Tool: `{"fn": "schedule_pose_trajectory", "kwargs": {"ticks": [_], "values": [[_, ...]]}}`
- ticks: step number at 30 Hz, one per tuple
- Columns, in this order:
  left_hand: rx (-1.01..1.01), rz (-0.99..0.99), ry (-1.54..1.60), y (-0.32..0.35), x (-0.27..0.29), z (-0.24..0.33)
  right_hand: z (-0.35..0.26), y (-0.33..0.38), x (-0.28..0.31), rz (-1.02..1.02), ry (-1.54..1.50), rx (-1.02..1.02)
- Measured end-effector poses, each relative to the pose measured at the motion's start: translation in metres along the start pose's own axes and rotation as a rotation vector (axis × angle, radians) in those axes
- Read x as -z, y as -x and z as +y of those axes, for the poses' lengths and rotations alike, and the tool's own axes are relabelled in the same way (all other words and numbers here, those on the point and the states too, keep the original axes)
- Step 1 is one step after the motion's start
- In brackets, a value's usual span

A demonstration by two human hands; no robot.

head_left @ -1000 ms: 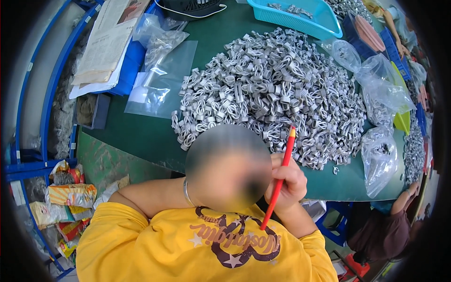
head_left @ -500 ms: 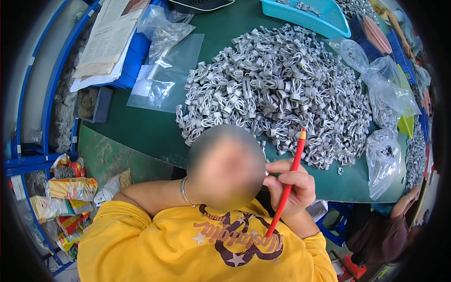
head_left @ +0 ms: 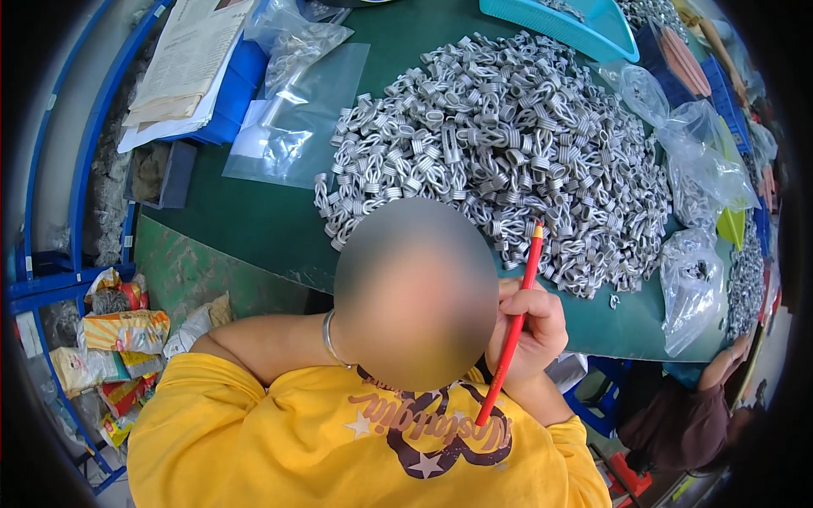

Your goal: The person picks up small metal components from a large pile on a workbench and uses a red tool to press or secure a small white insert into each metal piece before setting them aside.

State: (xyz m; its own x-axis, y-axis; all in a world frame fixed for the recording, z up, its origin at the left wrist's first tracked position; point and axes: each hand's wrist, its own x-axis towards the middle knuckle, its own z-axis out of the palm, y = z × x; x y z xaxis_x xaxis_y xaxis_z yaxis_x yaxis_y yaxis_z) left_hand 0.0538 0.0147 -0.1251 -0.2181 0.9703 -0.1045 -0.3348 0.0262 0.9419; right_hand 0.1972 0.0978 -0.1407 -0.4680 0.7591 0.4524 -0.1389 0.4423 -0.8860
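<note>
My right hand (head_left: 535, 328) is closed around a red pencil (head_left: 531, 258), held upright beside the blurred face, its tip over the table's near edge. My left forearm bends in from the left with a thin bracelet (head_left: 328, 339) at the wrist; the hand itself is hidden behind the blurred area. A big heap of small silver metal loop parts (head_left: 508, 144) covers the green table (head_left: 246, 224) just beyond the pencil. I wear a yellow printed shirt (head_left: 279, 440).
Clear plastic bags (head_left: 296, 127) and stacked papers (head_left: 186, 68) lie at the table's left. A teal basket (head_left: 584, 21) stands at the back, and bags filled with parts (head_left: 690, 284) at the right. Snack packets (head_left: 118, 334) lie on the floor at left. Another person (head_left: 686, 423) sits lower right.
The table and the heap have slid up and to the right in the picture. My right hand keeps the pencil beside the face, shifted only slightly.
</note>
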Motion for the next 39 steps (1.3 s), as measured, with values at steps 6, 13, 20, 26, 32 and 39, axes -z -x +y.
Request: {"fn": "schedule_pose_trajectory", "kwargs": {"ticks": [6,13,20,26,32,39], "values": [[-0.475,-0.125,-0.338,-0.011,-0.002,0.005,-0.006,-0.004,0.005,-0.072,-0.123,-0.202],[-0.477,-0.109,-0.258,-0.009,-0.006,0.008,-0.001,-0.007,0.007,-0.174,-0.154,-0.152],[-0.420,-0.018,-0.523,0.001,0.000,0.003,-0.001,-0.008,0.008,-0.226,-0.223,-0.182],[-0.538,-0.057,-0.578,0.001,0.000,-0.001,-0.008,-0.004,0.003,-0.173,-0.667,-0.412],[-0.611,-0.075,-0.674,-0.006,0.003,0.000,0.001,0.000,-0.003,-0.155,-0.353,-0.135],[-0.137,-0.122,-0.377,-0.011,0.002,0.010,-0.006,-0.010,0.002,-0.004,-0.340,-0.158]]}}
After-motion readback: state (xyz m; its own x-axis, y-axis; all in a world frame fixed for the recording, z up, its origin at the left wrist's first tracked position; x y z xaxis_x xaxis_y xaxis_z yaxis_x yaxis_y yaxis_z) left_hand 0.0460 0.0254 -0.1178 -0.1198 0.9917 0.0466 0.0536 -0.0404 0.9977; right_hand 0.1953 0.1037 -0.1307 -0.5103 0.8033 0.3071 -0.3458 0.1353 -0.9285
